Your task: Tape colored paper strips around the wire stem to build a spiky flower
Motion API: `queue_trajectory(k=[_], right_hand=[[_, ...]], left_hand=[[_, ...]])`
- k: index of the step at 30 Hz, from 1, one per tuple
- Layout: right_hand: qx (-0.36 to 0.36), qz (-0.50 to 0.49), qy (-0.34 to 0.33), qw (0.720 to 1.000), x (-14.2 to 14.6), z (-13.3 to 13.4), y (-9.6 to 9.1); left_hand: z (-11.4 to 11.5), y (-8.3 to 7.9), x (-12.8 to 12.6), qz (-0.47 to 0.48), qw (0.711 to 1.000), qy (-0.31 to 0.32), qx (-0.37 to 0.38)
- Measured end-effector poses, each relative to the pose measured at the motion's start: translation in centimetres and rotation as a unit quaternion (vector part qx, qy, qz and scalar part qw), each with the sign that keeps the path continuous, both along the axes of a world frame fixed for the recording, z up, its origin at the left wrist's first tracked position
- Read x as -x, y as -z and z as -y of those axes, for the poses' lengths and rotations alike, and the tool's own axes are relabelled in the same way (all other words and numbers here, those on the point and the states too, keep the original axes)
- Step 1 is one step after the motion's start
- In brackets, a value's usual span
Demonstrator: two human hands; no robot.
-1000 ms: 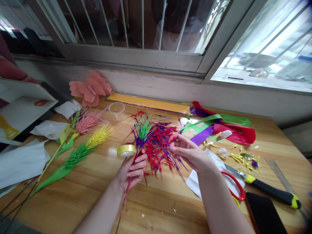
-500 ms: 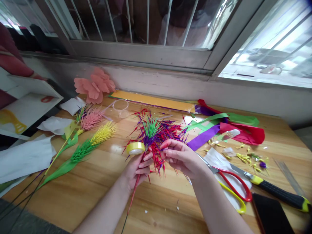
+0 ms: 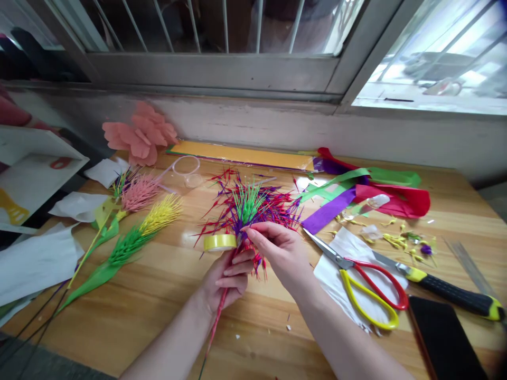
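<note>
My left hand point(image 3: 226, 278) is closed round the red-wrapped wire stem point(image 3: 214, 328) of a spiky paper flower head point(image 3: 246, 203) in green, purple and red, held upright over the wooden table point(image 3: 150, 295). A yellow tape roll point(image 3: 219, 242) sits right at that hand, by the thumb. My right hand point(image 3: 277, 249) pinches at the base of the flower head, fingers pressed on the purple and red spikes. A heap of loose red and purple paper spikes point(image 3: 277, 211) lies behind both hands.
Finished paper stems point(image 3: 130, 243) in green, yellow and pink lie to the left, with a pink paper flower point(image 3: 137, 134) behind. Scissors point(image 3: 364, 285), a utility knife point(image 3: 443, 290), a dark phone point(image 3: 447, 343) and coloured paper strips point(image 3: 368, 198) lie on the right. White sheets point(image 3: 35, 261) cover the left edge.
My right hand has moved left from the loose spikes to the flower head and now pinches at its base. The left hand keeps its hold on the stem. The camera shifted slightly.
</note>
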State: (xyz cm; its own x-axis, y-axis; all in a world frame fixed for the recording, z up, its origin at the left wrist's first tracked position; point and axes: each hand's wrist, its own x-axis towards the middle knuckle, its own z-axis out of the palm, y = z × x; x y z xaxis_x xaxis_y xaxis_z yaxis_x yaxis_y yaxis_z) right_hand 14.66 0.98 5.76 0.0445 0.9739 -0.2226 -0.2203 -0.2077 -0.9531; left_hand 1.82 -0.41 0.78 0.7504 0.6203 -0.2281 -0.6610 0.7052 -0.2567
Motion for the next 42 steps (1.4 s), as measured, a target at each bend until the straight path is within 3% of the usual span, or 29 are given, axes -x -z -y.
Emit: queue_trajectory(k=[8, 14, 20, 33, 42], right_hand=[[-0.014, 0.086, 0.006, 0.996, 0.4, -0.1, 1.1], [0.009, 0.076, -0.019, 0.997, 0.9, 0.4, 1.9], [-0.086, 0.205, 0.026, 0.975, 0.7, 0.4, 2.5], [-0.034, 0.102, 0.021, 0.994, 1.0, 0.4, 2.0], [-0.078, 0.165, 0.045, 0.982, 1.3, 0.7, 2.3]], left_hand=[[0.1, -0.1, -0.5, -0.015, 1.0, -0.006, 0.013], [0.1, 0.0, -0.4, -0.023, 1.0, -0.003, 0.017], [0.2, 0.1, -0.4, -0.038, 0.999, 0.0, 0.029], [0.2, -0.3, -0.4, -0.093, 0.995, -0.005, 0.048], [0.2, -0.2, -0.5, -0.061, 0.997, -0.009, 0.052]])
